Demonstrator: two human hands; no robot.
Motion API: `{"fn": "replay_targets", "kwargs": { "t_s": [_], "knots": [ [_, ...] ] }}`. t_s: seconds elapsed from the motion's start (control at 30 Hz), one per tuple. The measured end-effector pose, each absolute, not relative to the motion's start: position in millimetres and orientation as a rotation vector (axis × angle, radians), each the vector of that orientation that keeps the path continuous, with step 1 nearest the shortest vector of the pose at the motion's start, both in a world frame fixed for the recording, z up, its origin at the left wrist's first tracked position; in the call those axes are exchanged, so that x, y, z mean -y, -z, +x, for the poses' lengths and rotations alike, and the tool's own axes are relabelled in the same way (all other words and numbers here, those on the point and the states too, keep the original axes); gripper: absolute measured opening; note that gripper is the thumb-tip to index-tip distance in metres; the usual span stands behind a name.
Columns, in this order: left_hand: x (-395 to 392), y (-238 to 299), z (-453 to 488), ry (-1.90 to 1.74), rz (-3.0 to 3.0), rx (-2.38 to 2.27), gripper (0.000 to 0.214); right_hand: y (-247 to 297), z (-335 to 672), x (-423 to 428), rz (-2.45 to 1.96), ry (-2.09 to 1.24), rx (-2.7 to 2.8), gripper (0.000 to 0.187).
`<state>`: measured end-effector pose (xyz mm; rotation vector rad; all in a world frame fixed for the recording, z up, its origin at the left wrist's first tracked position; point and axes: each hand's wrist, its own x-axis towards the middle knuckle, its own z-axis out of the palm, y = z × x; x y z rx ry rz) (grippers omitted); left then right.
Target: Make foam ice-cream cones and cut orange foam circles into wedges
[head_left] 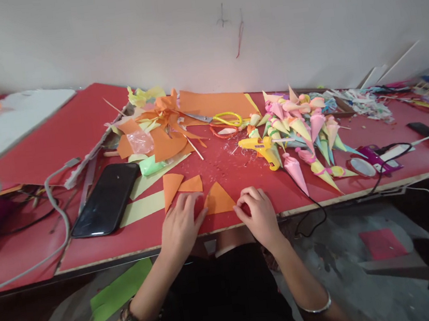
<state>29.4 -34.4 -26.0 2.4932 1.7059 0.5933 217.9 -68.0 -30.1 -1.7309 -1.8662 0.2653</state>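
A fan-shaped piece of orange paper point(220, 199) lies on the red table between my two hands. My left hand point(181, 224) rests at its left side, thumb apart from the fingers and close to the paper's left corner. My right hand point(259, 215) has thumb and forefinger brought together at the paper's right corner. Just beyond my left fingers are two more cut orange pieces, a larger wedge point(170, 185) and a smaller one point(191, 184). A yellow glue gun point(262, 149) lies past my right hand, near a pink paper cone point(294, 172).
Many pastel paper cones point(299, 127) are heaped at the back right. Scissors point(227, 121) and orange paper scraps point(167, 141) lie at the back. A black phone point(105, 200) sits on the left near a white cable point(63, 213). The glue gun's black cord point(313, 201) hangs over the front edge.
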Motion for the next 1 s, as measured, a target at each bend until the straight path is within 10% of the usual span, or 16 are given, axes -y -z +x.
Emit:
{"fn": "replay_targets", "kwargs": {
  "t_s": [0.37, 0.7, 1.0],
  "knots": [
    [27, 24, 28, -0.423, 2.644, -1.499, 0.024, 26, 186, 67, -1.978, 0.000, 1.821, 0.038],
    [28, 22, 29, -0.366, 2.596, -1.513, 0.027, 26, 202, 69, -1.978, -0.118, 1.764, 0.015],
    [26, 24, 27, -0.451, 2.593, -1.470, 0.027, 31, 226, 72, -1.704, -0.220, 1.790, 0.035]
  ]
}}
